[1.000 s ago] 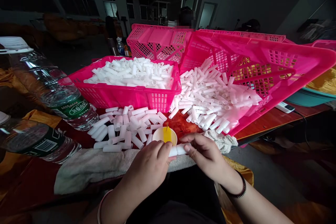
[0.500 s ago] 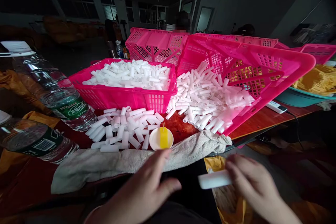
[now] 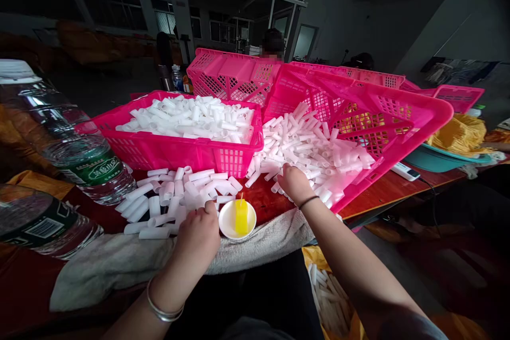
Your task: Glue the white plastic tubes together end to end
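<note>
My left hand is at the near edge of a loose heap of short white plastic tubes, beside a small white dish with a yellow piece in it. Its fingers are curled, and their tips are hidden behind the hand. Farther right, my right hand reaches into the front of the large tube pile that lies inside a tipped pink basket. Those fingers are closed too; whatever is between them is hidden. Below my right forearm, a yellow bag holds more white tubes.
An upright pink basket full of tubes stands behind the loose heap. Two water bottles are on the left. A rolled towel lines the table's front edge. A teal basin and a white device with a cable are at right.
My right hand, which held a white tube over the yellow bag, has moved up and left to the large pile. My left hand has shifted left to the loose heap, its fingers now curled.
</note>
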### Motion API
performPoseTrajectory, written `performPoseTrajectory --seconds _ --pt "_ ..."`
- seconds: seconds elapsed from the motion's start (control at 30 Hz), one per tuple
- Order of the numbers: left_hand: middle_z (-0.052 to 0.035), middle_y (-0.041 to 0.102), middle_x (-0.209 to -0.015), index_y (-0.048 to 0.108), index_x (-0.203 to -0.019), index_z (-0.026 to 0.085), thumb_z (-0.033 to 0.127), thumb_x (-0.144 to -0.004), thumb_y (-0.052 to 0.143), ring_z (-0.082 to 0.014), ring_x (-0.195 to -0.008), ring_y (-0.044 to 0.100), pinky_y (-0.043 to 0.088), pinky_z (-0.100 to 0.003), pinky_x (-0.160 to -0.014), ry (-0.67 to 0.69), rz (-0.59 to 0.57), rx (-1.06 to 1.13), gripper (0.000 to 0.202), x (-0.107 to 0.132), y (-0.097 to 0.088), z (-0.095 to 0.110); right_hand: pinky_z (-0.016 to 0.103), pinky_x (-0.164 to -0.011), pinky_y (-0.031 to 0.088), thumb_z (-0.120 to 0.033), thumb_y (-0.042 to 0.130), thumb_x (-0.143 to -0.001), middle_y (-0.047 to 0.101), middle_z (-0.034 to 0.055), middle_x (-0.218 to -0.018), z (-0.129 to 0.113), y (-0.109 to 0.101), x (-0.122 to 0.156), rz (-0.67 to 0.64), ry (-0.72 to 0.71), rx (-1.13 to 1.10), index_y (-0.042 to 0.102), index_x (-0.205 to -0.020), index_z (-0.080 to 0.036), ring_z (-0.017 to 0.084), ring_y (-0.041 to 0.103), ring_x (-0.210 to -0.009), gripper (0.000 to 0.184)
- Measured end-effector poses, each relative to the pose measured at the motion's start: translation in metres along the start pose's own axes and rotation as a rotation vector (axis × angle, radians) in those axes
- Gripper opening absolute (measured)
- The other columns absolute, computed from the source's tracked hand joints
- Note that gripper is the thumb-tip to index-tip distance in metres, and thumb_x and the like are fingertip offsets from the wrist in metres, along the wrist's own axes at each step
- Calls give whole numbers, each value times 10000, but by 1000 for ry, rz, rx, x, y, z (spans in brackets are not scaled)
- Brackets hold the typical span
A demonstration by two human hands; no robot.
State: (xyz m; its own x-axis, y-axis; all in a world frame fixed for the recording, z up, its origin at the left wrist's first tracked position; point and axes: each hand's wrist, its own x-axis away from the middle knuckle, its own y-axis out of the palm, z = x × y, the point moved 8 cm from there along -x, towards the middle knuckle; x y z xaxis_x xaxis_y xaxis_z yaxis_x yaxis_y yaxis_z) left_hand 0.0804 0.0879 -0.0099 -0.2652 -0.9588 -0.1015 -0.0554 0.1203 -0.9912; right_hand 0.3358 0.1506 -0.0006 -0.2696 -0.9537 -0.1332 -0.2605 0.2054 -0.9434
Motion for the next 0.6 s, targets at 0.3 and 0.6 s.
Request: performPoseTrajectory --seconds 0.3,0.6 --pt "-124 615 -1050 578 -1058 163 91 -819 407 -271 -1027 623 530 -382 -882 160 196 352 303 44 -11 -57 297 -673 511 -292 534 -907 679 75 -832 -5 2 42 16 -146 -434 516 -1234 -143 207 664 -758 359" --pt "-133 608 -1187 488 -1097 208 384 -761 717 -320 -1146 580 512 -470 -948 366 188 629 443 23 6 -10 256 -538 519 -367 556 -920 652 33 -810 -37 46 110 -133 -383 -1050 547 -996 -218 143 612 -626 168"
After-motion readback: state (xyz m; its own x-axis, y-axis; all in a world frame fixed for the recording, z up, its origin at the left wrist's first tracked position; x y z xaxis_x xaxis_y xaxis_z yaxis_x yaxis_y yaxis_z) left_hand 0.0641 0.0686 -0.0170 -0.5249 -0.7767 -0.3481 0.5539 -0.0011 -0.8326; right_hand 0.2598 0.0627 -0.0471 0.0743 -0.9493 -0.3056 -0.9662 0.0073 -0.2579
